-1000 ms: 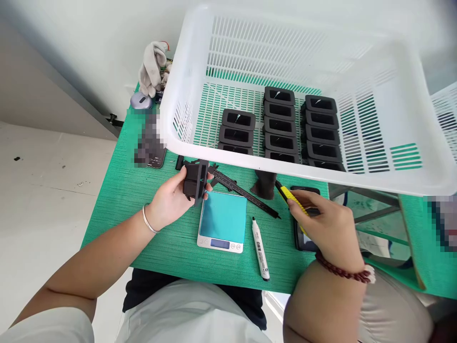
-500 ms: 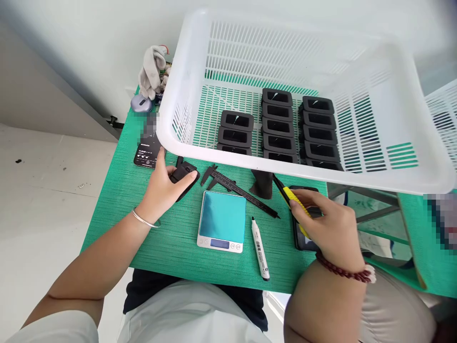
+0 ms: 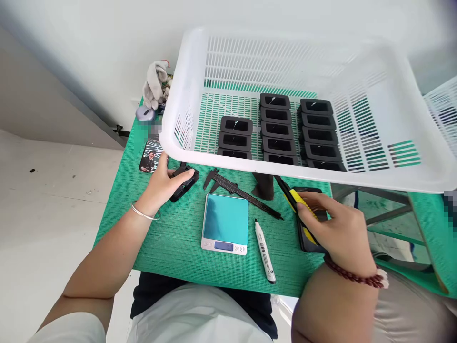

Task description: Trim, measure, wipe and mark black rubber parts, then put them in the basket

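Two hands at work: left hand (image 3: 160, 183) grips a black part (image 3: 183, 183) at nine o'clock of the scale (image 3: 225, 224); right hand (image 3: 341, 233) clasps a yellow knife (image 3: 298, 202), best kept angled away.

The person's bare forearms ended in a left hand (image 3: 157, 186) with a thin silver bangle (image 3: 144, 213) and a right hand (image 3: 342, 233) with a dark red beaded bracelet (image 3: 357, 276) — short pale sleeves, a white apron over dark clothing.
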### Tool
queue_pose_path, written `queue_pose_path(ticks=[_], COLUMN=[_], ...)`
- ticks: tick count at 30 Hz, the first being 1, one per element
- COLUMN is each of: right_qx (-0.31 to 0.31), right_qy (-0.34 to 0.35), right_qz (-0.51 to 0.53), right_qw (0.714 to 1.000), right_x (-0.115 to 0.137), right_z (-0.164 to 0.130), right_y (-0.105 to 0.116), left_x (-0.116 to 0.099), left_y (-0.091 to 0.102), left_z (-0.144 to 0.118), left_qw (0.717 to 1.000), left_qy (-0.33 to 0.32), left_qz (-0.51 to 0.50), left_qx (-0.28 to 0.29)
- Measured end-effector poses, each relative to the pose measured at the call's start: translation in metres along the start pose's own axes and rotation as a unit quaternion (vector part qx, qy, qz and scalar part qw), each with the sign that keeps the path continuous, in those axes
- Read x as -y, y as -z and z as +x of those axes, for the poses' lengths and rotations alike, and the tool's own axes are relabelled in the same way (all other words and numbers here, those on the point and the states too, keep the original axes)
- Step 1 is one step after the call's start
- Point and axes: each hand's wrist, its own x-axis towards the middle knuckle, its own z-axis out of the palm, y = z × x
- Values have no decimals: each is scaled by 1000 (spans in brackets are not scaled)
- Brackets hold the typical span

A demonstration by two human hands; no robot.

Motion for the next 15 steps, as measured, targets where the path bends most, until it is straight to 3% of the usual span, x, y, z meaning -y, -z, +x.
queue_pose_path(ticks=[4, 10, 15], right_qx=[-6, 0, 5], right_qy=[27, 38, 50], right_qz=[15, 46, 95], right_qw=[999, 998, 994], right_x=[3, 11, 24], right_z=[0, -4, -10], right_y=[5, -9, -23], left_x=[5, 17, 28], left_y=[-5, -21, -25], left_z=[-10, -26, -31], left_qw=[994, 992, 986], left_qy=[-11, 82, 119], left_qz=[107, -17, -53], left_qx=[-4, 97, 109])
